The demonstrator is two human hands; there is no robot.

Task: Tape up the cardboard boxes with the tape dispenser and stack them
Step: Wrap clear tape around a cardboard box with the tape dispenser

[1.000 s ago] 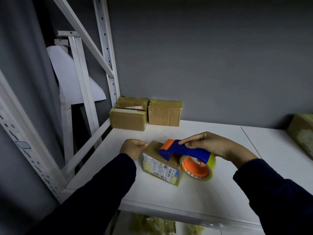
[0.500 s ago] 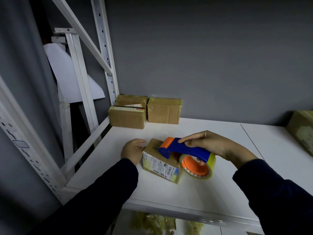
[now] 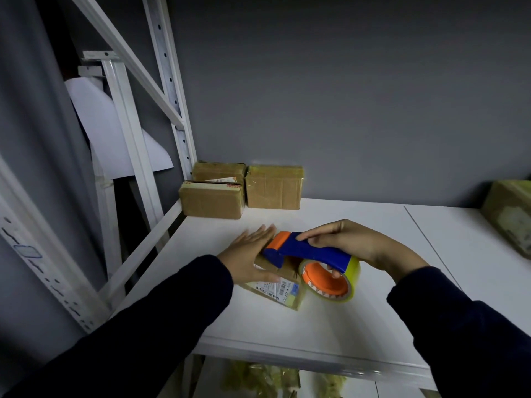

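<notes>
On the white shelf (image 3: 316,326), near its front, one box (image 3: 287,294) is seen. Its label (image 3: 275,287) carries barcodes; the print is too small to be read. The left hand (image 3: 250,254) is laid flat on the box, fingers straight. The dispenser (image 3: 304,251), blue and orange, is gripped by the right hand (image 3: 344,239), nose at the box top, tape roll (image 3: 330,280) just beside. Three taped boxes (image 3: 211,198) are grouped at back left, writing illegible.

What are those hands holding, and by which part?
The right hand grips the tape dispenser by its blue handle; the left hand only presses flat on the box.
</notes>
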